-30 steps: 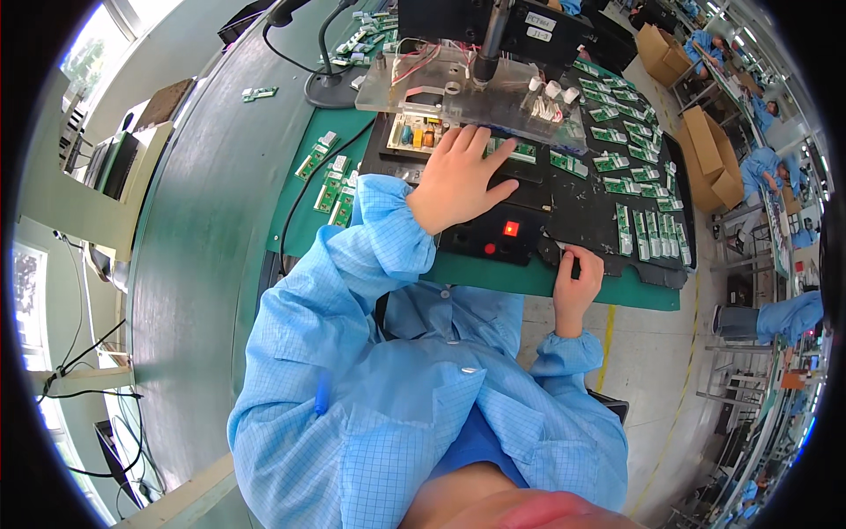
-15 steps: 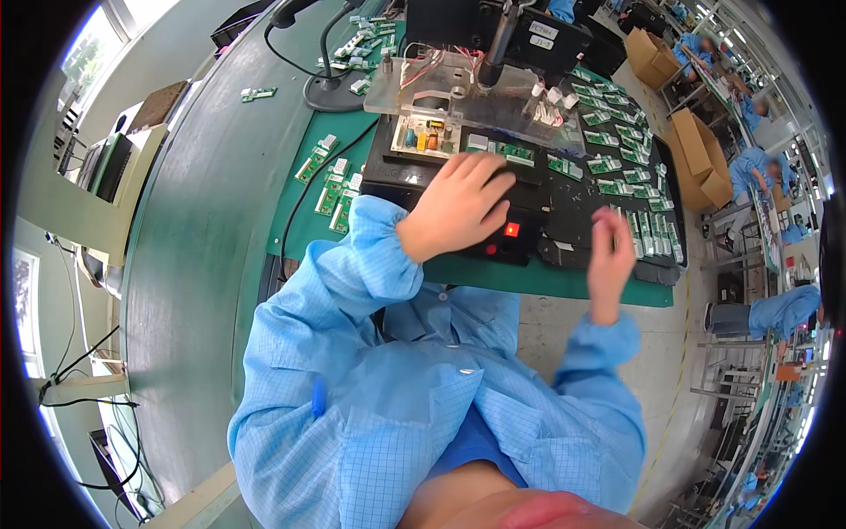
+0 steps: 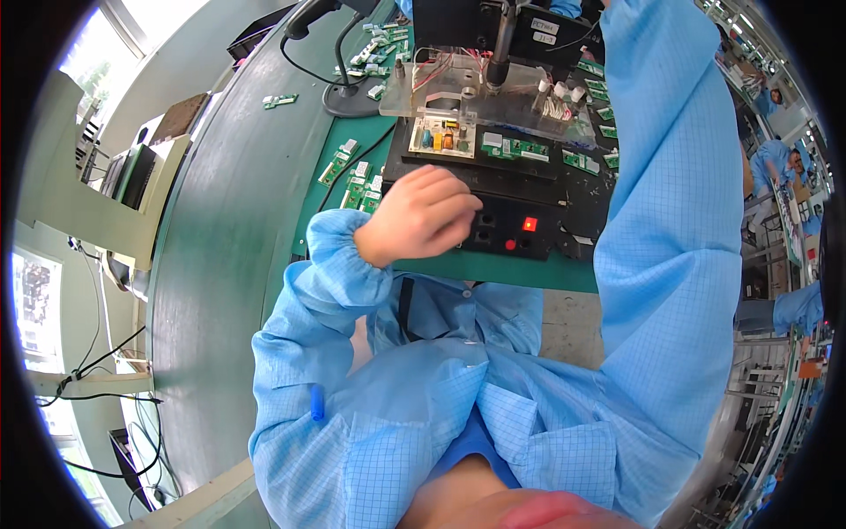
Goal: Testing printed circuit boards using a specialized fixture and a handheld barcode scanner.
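My left hand [image 3: 419,214] hovers over the front of the black test fixture [image 3: 515,187], its fingers loosely curled and nothing visible in them. On the fixture lie a pale circuit board [image 3: 443,137] with coloured components and a green circuit board [image 3: 514,147], under the raised clear acrylic plate [image 3: 493,88] with red and white wires. A red-lit switch [image 3: 530,224] and a red button [image 3: 510,244] show on its front. My right arm [image 3: 674,176] stretches forward past the fixture's right side; its hand is beyond the upper edge. My sleeve hides most of the boards there.
Several small green boards [image 3: 355,189] lie left of the fixture, more [image 3: 374,55] at the back left, and a single one [image 3: 280,100] farther left. A scanner stand [image 3: 352,100] with a cable stands behind them. Other people [image 3: 775,163] sit at benches to the right.
My left hand has drawn back from the fixture toward me, its fingers curling in. My right arm has swung far forward from near the front right, taking the hand out of the picture.
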Available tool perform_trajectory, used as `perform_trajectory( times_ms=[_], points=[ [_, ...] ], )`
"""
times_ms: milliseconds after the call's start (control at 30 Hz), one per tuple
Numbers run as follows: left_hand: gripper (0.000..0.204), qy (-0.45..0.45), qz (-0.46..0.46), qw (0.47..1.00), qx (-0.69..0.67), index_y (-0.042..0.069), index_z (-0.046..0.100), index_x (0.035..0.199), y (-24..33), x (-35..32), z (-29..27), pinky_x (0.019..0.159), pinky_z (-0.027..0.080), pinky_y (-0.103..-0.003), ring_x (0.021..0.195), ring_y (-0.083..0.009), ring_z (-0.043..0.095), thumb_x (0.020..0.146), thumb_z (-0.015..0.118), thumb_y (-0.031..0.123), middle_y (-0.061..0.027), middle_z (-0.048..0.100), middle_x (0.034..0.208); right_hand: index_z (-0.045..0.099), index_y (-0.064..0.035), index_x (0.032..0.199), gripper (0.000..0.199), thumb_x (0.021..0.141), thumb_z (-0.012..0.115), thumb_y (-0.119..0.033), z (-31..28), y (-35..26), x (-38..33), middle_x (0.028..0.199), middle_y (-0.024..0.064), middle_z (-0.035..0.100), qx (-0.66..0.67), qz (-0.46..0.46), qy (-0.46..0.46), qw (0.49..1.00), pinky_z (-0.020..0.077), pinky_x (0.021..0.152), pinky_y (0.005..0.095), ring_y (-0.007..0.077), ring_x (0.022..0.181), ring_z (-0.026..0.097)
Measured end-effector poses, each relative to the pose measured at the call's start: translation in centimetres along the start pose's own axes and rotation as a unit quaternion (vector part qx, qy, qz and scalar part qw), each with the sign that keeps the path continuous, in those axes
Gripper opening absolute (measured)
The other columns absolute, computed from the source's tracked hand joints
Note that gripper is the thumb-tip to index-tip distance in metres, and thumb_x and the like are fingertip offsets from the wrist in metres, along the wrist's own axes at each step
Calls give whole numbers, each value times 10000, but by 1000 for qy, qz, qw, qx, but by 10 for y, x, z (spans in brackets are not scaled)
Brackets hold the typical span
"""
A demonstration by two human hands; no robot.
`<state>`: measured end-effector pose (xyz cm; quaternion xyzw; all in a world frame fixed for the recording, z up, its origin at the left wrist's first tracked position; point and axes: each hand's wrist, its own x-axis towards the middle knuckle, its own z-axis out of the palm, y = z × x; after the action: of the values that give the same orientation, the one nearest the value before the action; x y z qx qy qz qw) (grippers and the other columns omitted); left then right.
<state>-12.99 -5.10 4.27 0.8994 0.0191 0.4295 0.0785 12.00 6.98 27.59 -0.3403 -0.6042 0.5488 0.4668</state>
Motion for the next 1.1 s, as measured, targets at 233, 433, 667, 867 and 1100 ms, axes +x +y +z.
perform_trajectory(
  times_ms=[233,433,667,867,1100],
  points=[
    [115,2,-44,998,39,26,653,871,-31,9,-22,594,472,-381,657,-294,599,756,647,15,-108,604,719,572,-46,611,440,979,551,-287,75,41,-46,535,-16,511,-272,-331,201,881,319,461,278,89,488,453],
    [159,-68,-82,993,41,78,653,955,-55,43,-13,626,512,-435,711,-328,639,810,614,130,-119,647,769,605,-4,713,206,888,657,-99,100,82,-97,563,101,503,-503,-499,108,698,391,513,367,263,551,528],
    [377,-168,-81,976,111,156,584,1238,-67,77,6,600,512,-438,622,-340,618,863,560,135,-148,623,686,596,-33,1237,339,900,569,-60,48,108,-149,1263,129,604,-534,-424,127,720,403,1037,364,259,1208,545],
    [386,-232,-99,959,127,244,595,1265,-79,94,14,581,529,-438,650,-317,660,885,526,229,-124,660,728,615,-44,1214,353,862,623,-68,9,152,-199,1220,117,623,-588,-199,212,755,423,1003,371,286,1146,554],
    [430,-263,-117,950,120,298,579,1311,-80,100,15,627,529,-431,645,-326,632,897,522,199,-145,642,723,631,-57,1203,361,843,651,-84,5,171,-198,1210,94,640,-612,-198,173,746,433,997,386,292,1157,533]
  ],
)
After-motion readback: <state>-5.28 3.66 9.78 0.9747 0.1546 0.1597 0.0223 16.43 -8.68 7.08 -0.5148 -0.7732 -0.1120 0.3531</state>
